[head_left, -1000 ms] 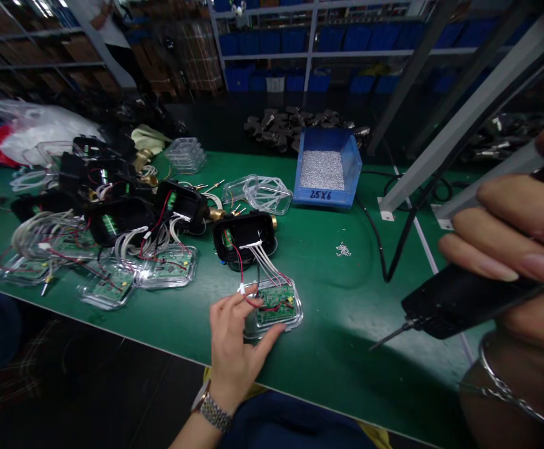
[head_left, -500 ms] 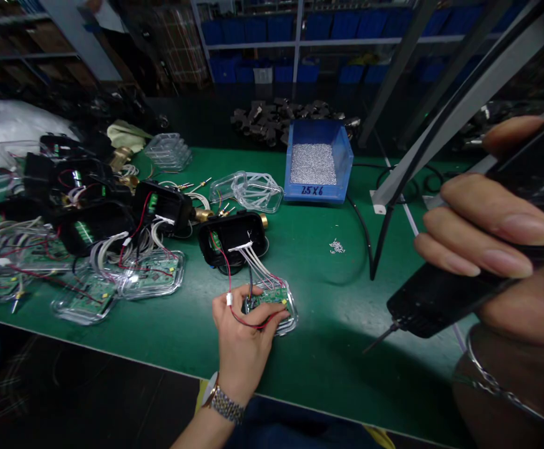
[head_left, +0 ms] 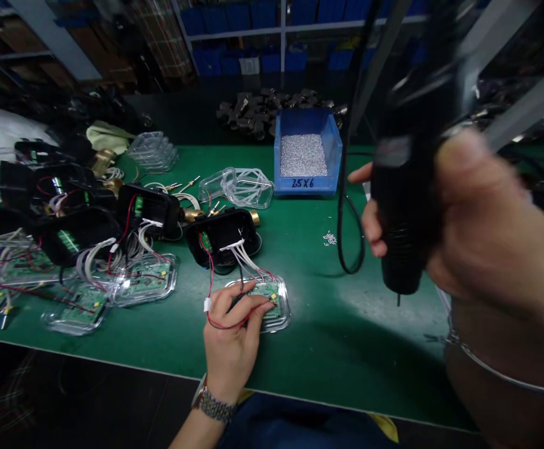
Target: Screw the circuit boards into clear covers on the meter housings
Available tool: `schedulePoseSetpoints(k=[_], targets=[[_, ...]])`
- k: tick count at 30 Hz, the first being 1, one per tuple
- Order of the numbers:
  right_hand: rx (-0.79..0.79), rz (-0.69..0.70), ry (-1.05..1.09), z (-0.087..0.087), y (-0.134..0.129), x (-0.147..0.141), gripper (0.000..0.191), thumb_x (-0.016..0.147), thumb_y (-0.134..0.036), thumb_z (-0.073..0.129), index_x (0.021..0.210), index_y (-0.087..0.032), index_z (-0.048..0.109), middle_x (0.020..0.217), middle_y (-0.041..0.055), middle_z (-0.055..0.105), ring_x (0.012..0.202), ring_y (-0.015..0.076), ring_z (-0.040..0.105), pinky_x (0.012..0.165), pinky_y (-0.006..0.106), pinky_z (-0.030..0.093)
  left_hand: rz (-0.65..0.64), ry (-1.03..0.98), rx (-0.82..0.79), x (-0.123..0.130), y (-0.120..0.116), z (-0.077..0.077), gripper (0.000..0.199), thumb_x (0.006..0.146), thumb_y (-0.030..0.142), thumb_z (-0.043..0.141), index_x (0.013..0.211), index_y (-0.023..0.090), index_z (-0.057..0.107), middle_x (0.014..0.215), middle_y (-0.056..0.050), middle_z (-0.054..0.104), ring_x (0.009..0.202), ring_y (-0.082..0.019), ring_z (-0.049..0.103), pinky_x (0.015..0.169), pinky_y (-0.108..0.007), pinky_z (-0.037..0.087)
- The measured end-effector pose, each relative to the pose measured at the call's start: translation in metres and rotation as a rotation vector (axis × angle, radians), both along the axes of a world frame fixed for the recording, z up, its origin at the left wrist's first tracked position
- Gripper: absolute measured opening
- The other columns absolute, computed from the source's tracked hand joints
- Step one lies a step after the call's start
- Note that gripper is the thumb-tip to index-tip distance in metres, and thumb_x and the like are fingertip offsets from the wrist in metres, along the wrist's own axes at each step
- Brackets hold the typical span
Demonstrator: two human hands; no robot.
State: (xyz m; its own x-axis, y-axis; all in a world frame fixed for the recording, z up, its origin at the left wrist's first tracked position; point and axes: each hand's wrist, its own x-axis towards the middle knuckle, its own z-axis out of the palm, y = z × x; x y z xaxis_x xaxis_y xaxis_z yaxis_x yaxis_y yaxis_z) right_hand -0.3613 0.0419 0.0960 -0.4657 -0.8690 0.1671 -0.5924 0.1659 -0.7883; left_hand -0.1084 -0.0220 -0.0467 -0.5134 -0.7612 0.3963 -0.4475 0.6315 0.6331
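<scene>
My left hand (head_left: 232,330), wearing a watch, presses its fingertips on a green circuit board (head_left: 271,292) lying in a clear plastic cover (head_left: 285,312). A red and black wire pair with a white connector (head_left: 207,304) crosses its fingers. White wires link the board to an open black housing (head_left: 225,237) behind it. On the right, my right hand (head_left: 491,243) is wrapped round a black electric screwdriver (head_left: 407,206), held raised with its bit pointing down. Blur smears part of this hand. A small pile of screws (head_left: 329,239) lies between the board and the screwdriver.
A blue bin (head_left: 307,185) marked "25X6" holds many small metal pieces. More wired black housings (head_left: 78,234) crowd the left side. Clear covers (head_left: 153,151) are stacked farther back, near dark fittings (head_left: 253,112). The screwdriver's cord (head_left: 345,156) hangs beside the bin.
My right hand has swung the screwdriver leftward and turned it from slanted to nearly upright. My left hand stays on the circuit board. The whole view has shifted slightly.
</scene>
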Motion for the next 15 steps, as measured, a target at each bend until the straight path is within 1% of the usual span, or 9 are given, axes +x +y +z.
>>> schedulePoseSetpoints(k=[1, 3, 5, 7, 9, 10, 12, 14, 15], targets=[[0.037, -0.001, 0.045, -0.008, 0.002, 0.000, 0.062, 0.102, -0.072, 0.025, 0.110, -0.020, 0.058, 0.078, 0.0030, 0.061, 0.063, 0.0148, 0.060, 0.054, 0.028, 0.047, 0.001, 0.003, 0.011, 0.002, 0.000, 0.001, 0.009, 0.090, 0.020, 0.074, 0.088, 0.029, 0.077, 0.103, -0.001, 0.074, 0.109, -0.022, 0.065, 0.098, -0.040, 0.048], [0.178, -0.008, 0.212, -0.031, 0.011, 0.001, 0.047, 0.100, -0.068, 0.047, 0.113, -0.024, 0.060, 0.082, 0.0018, 0.063, 0.067, 0.0170, 0.060, 0.056, 0.029, 0.044, 0.000, 0.010, 0.035, 0.005, -0.002, 0.004, 0.009, 0.090, 0.021, 0.074, 0.089, 0.029, 0.077, 0.104, 0.000, 0.075, 0.108, -0.021, 0.065, 0.097, -0.039, 0.049], [0.324, 0.017, 0.378, -0.059, 0.024, 0.004, 0.042, 0.100, -0.061, 0.052, 0.125, -0.028, 0.057, 0.095, 0.0035, 0.067, 0.079, 0.0225, 0.065, 0.063, 0.033, 0.048, 0.002, 0.025, 0.066, 0.009, -0.003, 0.005, 0.008, 0.090, 0.023, 0.074, 0.089, 0.030, 0.077, 0.104, 0.001, 0.076, 0.108, -0.021, 0.065, 0.096, -0.039, 0.049], [0.407, 0.057, 0.469, -0.088, 0.039, 0.008, 0.045, 0.100, -0.057, 0.054, 0.133, -0.026, 0.054, 0.106, 0.0073, 0.068, 0.095, 0.0282, 0.066, 0.076, 0.040, 0.053, 0.011, 0.037, 0.099, 0.012, -0.004, 0.005, 0.006, 0.090, 0.025, 0.074, 0.088, 0.030, 0.077, 0.103, 0.000, 0.077, 0.107, -0.022, 0.066, 0.095, -0.040, 0.050], [0.467, 0.049, 0.583, -0.112, 0.055, 0.012, 0.052, 0.100, -0.056, 0.055, 0.139, -0.022, 0.052, 0.108, 0.0104, 0.066, 0.100, 0.0316, 0.064, 0.082, 0.045, 0.054, 0.024, 0.038, 0.134, 0.014, -0.004, 0.004, 0.006, 0.089, 0.027, 0.074, 0.087, 0.030, 0.078, 0.103, 0.000, 0.077, 0.106, -0.023, 0.066, 0.094, -0.041, 0.051], [0.495, 0.037, 0.642, -0.120, 0.062, 0.014, 0.055, 0.099, -0.056, 0.056, 0.141, -0.021, 0.052, 0.107, 0.0112, 0.065, 0.099, 0.0322, 0.063, 0.082, 0.045, 0.054, 0.029, 0.037, 0.153, 0.015, -0.004, 0.003, 0.005, 0.089, 0.028, 0.075, 0.086, 0.030, 0.078, 0.102, 0.000, 0.077, 0.105, -0.023, 0.066, 0.094, -0.041, 0.051], [0.545, 0.027, 0.749, -0.129, 0.073, 0.016, 0.060, 0.097, -0.056, 0.059, 0.144, -0.018, 0.052, 0.099, 0.0113, 0.063, 0.091, 0.0322, 0.062, 0.076, 0.045, 0.053, 0.035, 0.034, 0.195, 0.016, -0.004, 0.002, 0.004, 0.088, 0.030, 0.075, 0.086, 0.031, 0.079, 0.102, 0.000, 0.077, 0.103, -0.023, 0.066, 0.093, -0.042, 0.051], [0.552, 0.022, 0.838, -0.129, 0.077, 0.020, 0.061, 0.095, -0.054, 0.063, 0.143, -0.017, 0.055, 0.095, 0.0121, 0.062, 0.085, 0.0324, 0.059, 0.071, 0.047, 0.051, 0.031, 0.044, 0.222, 0.016, -0.004, 0.002, 0.004, 0.087, 0.030, 0.076, 0.086, 0.032, 0.079, 0.102, 0.001, 0.076, 0.102, -0.022, 0.066, 0.093, -0.042, 0.051], [0.527, 0.007, 0.872, -0.126, 0.076, 0.023, 0.059, 0.094, -0.051, 0.066, 0.142, -0.018, 0.057, 0.099, 0.0138, 0.062, 0.087, 0.0336, 0.059, 0.072, 0.048, 0.050, 0.027, 0.049, 0.230, 0.016, -0.004, 0.002, 0.004, 0.087, 0.029, 0.077, 0.086, 0.032, 0.079, 0.102, 0.001, 0.076, 0.102, -0.022, 0.066, 0.093, -0.041, 0.051]])
